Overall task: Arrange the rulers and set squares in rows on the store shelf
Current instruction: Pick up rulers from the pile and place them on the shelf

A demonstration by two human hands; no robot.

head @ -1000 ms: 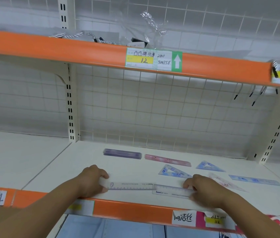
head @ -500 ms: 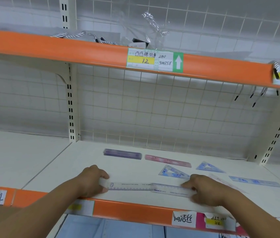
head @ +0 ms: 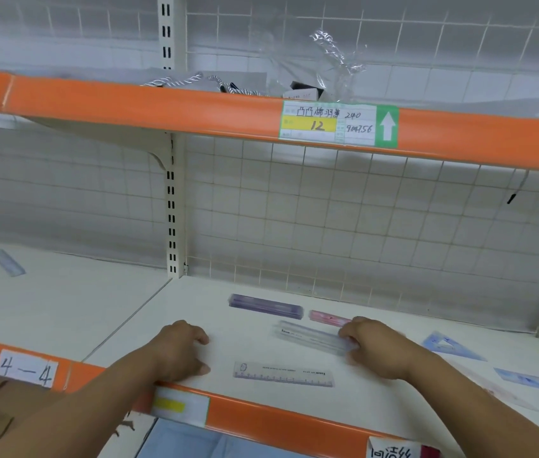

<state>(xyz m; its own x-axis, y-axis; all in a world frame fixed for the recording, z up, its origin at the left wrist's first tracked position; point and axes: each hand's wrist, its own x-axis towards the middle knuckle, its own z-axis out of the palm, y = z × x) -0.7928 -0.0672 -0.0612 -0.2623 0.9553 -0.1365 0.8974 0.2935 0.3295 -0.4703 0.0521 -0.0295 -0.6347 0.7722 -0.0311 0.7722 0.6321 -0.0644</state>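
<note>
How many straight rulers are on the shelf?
6. Purple ruler and pink ruler at the back; clear ruler held by the right hand; front ruler near the shelf edge; blue ruler far right; pale ruler on the left bay. The right arm may hide more.

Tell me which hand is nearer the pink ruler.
Right. The right hand sits in front of the pink ruler, covering its right end, holding a clear ruler; the left hand rests far to its left, at the shelf front edge.
</note>
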